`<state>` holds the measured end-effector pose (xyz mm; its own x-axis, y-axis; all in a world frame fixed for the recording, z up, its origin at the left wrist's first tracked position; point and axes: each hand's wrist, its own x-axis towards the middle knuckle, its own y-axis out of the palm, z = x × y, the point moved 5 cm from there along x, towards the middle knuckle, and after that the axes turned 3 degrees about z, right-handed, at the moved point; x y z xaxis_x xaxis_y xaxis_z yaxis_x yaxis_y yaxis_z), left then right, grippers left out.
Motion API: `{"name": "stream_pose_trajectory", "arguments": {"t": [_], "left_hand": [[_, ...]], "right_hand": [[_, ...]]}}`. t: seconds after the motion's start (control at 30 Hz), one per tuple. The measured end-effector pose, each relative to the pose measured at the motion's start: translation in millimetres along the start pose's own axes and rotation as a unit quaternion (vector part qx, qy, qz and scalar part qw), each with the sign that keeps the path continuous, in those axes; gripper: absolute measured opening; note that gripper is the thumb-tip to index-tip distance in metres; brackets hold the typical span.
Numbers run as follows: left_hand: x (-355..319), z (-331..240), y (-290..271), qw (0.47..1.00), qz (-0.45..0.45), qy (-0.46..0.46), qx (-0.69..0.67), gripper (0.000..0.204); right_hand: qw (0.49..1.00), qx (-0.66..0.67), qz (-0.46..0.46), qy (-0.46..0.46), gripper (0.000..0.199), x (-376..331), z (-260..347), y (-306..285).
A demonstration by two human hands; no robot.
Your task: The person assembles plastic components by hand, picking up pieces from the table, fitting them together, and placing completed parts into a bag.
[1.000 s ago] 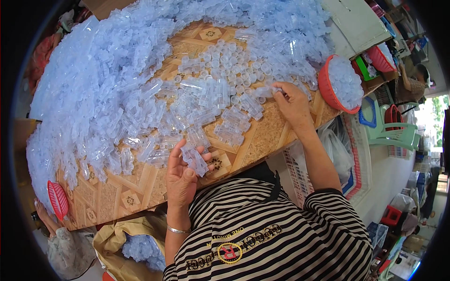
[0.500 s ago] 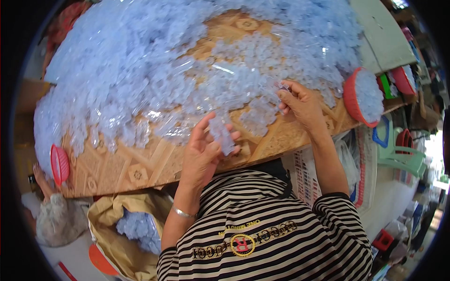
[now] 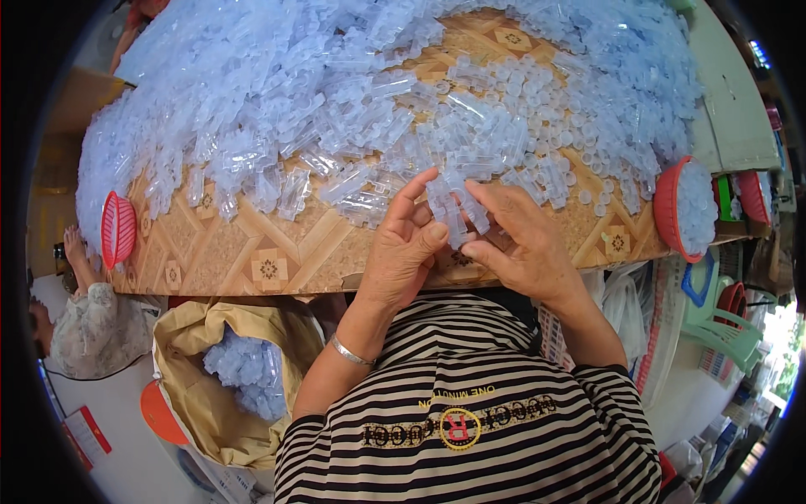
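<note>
Over a brown wood-patterned tabletop [image 3: 323, 248], a left hand [image 3: 405, 252] grips a clear, glossy, oblong plastic piece [image 3: 449, 210], long axis pointing toward the far side; a right hand [image 3: 531, 244] curls alongside, grip unclear.

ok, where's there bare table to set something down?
Widest: the near strip of table between the left-side red basket and the left hand, bordered beyond by heaped clear plastic pieces. Smaller: near edge between the right hand and the red bowl. Crowded: most of the far side and just beyond both hands.
</note>
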<state>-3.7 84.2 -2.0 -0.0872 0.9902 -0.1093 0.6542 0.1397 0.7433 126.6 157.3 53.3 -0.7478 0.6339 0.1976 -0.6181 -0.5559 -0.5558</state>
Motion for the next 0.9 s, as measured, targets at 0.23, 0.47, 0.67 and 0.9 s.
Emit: {"name": "stream_pose_trajectory", "arguments": {"t": [0.23, 0.47, 0.67, 0.9], "left_hand": [[-0.5, 8.5, -6.4, 0.998, 0.006, -0.031, -0.046, 0.071], [-1.8, 7.5, -0.8, 0.998, 0.0, -0.044, -0.052, 0.07], [-5.7, 9.2, -10.0, 0.999, 0.011, -0.042, -0.033, 0.07], [-15.5, 2.4, -21.9, 0.999, -0.023, -0.025, -0.017, 0.075]], "right_hand": [[0.998, -0.033, 0.023, -0.048, 0.061, 4.1, 1.8, -5.1], [0.996, 0.058, 0.063, -0.011, 0.067, 8.0, -12.0, 1.0], [0.996, 0.067, 0.064, 0.002, 0.065, 10.9, -13.4, -2.9], [0.988, -0.148, -0.043, 0.023, 0.064, 22.7, -35.8, -37.3]]}}
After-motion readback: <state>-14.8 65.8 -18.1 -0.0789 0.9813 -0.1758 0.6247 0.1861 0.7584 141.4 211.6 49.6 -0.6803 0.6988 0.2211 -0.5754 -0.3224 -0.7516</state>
